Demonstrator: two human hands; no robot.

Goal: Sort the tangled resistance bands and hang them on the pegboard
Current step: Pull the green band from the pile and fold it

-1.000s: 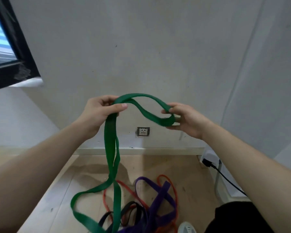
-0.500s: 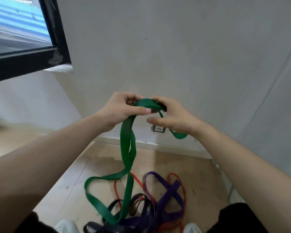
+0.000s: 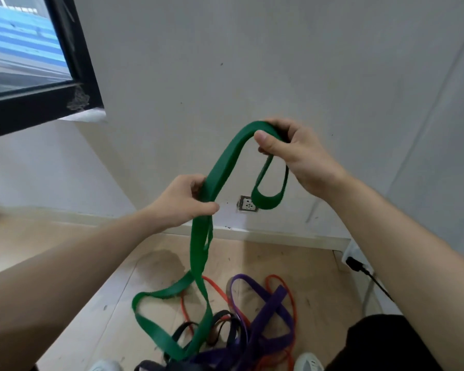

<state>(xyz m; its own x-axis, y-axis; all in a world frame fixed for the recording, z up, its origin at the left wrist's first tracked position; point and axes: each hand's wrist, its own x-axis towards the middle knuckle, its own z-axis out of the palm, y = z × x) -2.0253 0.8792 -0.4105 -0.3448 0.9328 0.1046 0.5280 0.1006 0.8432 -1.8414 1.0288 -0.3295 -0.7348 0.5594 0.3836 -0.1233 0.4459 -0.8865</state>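
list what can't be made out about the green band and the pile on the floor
Head view:
- the green band: lower end hidden under the purple band.
- purple band, black band, orange band: overlapping, cut by the bottom edge; their tangling is unclear.
- pegboard: nowhere in frame.

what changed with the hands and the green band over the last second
The hands met briefly, then parted. The right hand rose up and rightward, lifting the green resistance band into a high arch with a small loop dangling below. The left hand now grips the doubled strands lower down. Unchanged: both hands hold the band, and its tail lies among the purple band, red band and black band.
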